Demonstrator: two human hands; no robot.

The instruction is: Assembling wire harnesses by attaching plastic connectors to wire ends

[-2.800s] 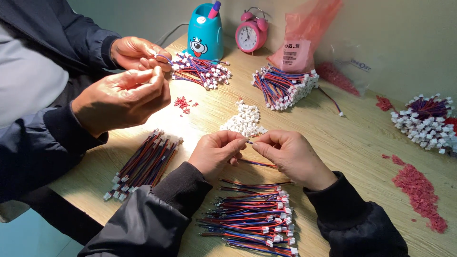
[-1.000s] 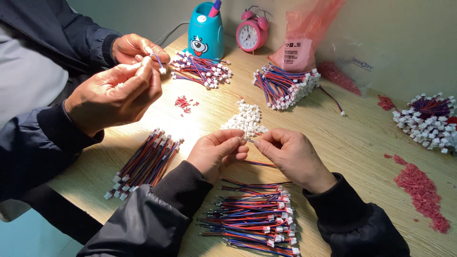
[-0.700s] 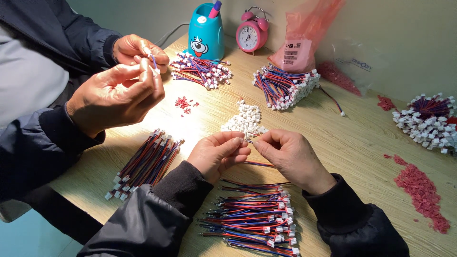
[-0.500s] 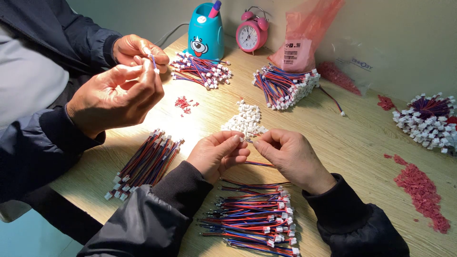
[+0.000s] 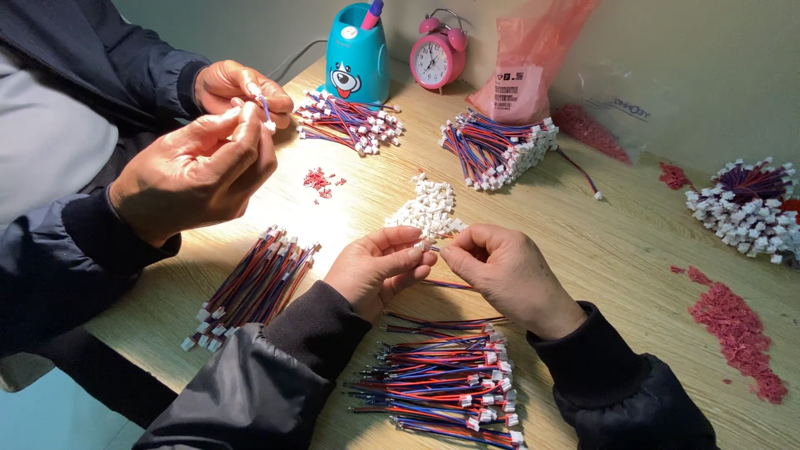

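My left hand point(image 5: 379, 268) and my right hand point(image 5: 504, 273) meet fingertip to fingertip over the wooden table point(image 5: 617, 250). Between them they pinch a small white connector and the end of a thin red-and-blue wire point(image 5: 446, 285) that trails down towards me. Just beyond my fingers lies a small heap of white connectors point(image 5: 429, 208). Below my wrists sits a pile of red-and-blue wires point(image 5: 446, 383) with white plugs on their ends.
A co-worker's two hands point(image 5: 212, 150) work a wire at the left. A bundle of finished wires point(image 5: 254, 283) lies beside my left arm. More wire bundles point(image 5: 350, 123) point(image 5: 496, 148) point(image 5: 750, 208), a teal pen holder point(image 5: 357, 54), a pink alarm clock point(image 5: 440, 52), a pink bag point(image 5: 525, 62) and red scraps point(image 5: 737, 329) lie behind.
My hands have stayed in place, fingers working slightly at the connector. The co-worker's hands have shifted a little while handling their wire.
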